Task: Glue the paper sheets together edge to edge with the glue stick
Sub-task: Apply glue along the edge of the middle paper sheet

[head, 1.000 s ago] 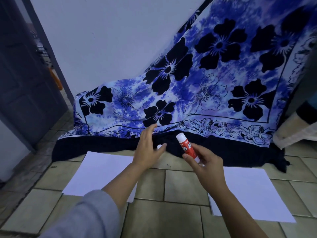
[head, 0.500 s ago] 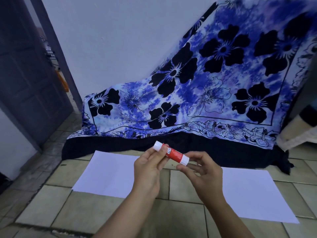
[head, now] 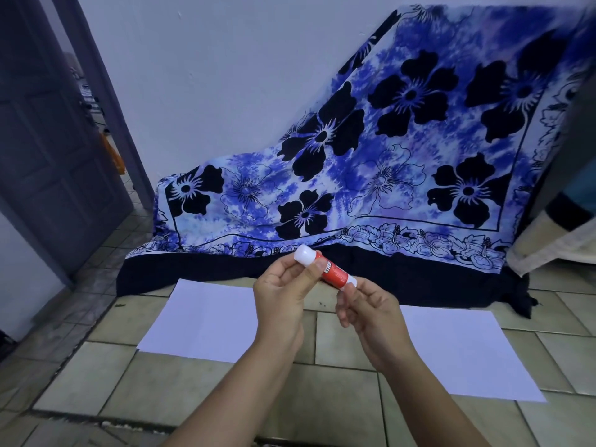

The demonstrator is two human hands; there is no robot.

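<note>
A red glue stick (head: 333, 272) with a white cap and a white base lies tilted between both hands, above the floor. My left hand (head: 282, 295) pinches the white cap end at the upper left. My right hand (head: 367, 314) holds the white base end at the lower right. Two white paper sheets lie flat on the tiled floor, apart from each other: the left sheet (head: 203, 321) is partly behind my left hand and the right sheet (head: 464, 353) lies right of my right hand.
A blue floral cloth (head: 387, 162) drapes over something against the white wall, its dark hem reaching the tiles just behind the sheets. A grey door (head: 48, 130) stands open at the left. Padded furniture (head: 554, 243) juts in at the right.
My left hand has come onto the glue stick's cap end. The stick has tipped from upright in my right hand to slanted between both hands, and my view has shifted slightly.
</note>
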